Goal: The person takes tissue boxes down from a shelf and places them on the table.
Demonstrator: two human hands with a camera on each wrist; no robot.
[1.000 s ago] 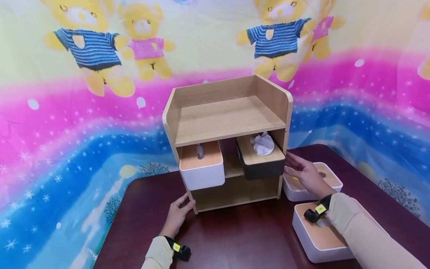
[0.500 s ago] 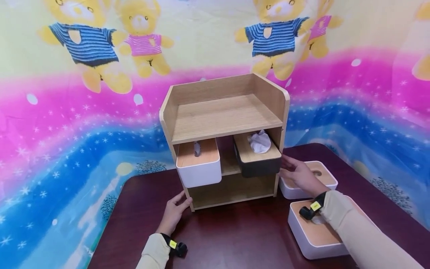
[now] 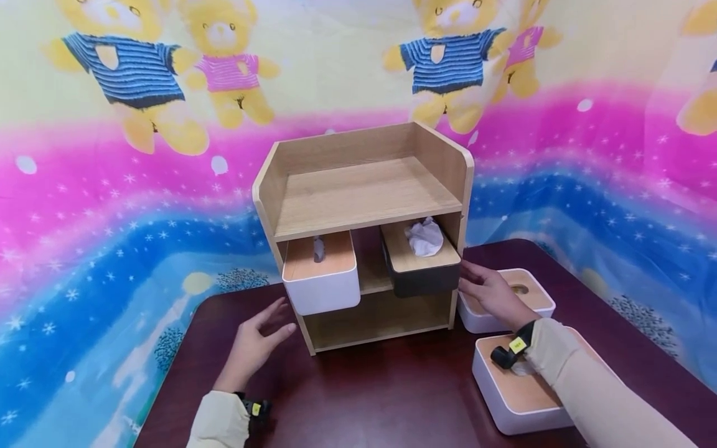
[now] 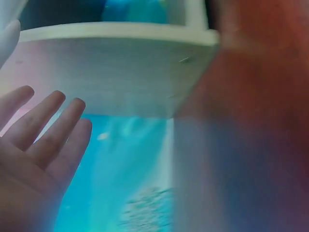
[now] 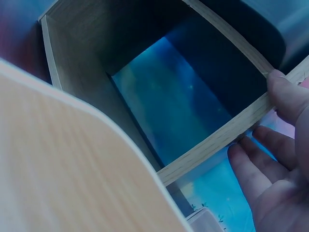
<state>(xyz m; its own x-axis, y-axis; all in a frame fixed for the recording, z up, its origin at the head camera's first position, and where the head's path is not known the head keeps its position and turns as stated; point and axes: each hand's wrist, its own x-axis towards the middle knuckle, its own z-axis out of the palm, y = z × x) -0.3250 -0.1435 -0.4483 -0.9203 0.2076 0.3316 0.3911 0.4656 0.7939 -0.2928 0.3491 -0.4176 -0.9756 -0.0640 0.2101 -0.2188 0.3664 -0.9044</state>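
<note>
In the head view a wooden desktop shelf [image 3: 370,190] stands on the dark red table. A white tissue box [image 3: 322,291] with a wood lid juts from the left of its middle tier. To its right is a black tissue box [image 3: 427,280] with tissue sticking out. My left hand [image 3: 252,345] hovers just off the shelf's left side, fingers spread and holding nothing. With thumb on the front edge and fingers along the outer face, my right hand [image 3: 493,295] lightly holds the right side panel [image 5: 217,137].
Beside the shelf on the right lies a white box [image 3: 476,322] with a holed wood lid. Nearer stands a larger white wood-lidded box [image 3: 526,395], partly under the right forearm. A bear-print cloth [image 3: 168,218] hangs behind the table [image 3: 381,398].
My left hand has let go of the shelf's left edge and moved away to the left. My right hand stays at the right panel. The view has shifted slightly.
</note>
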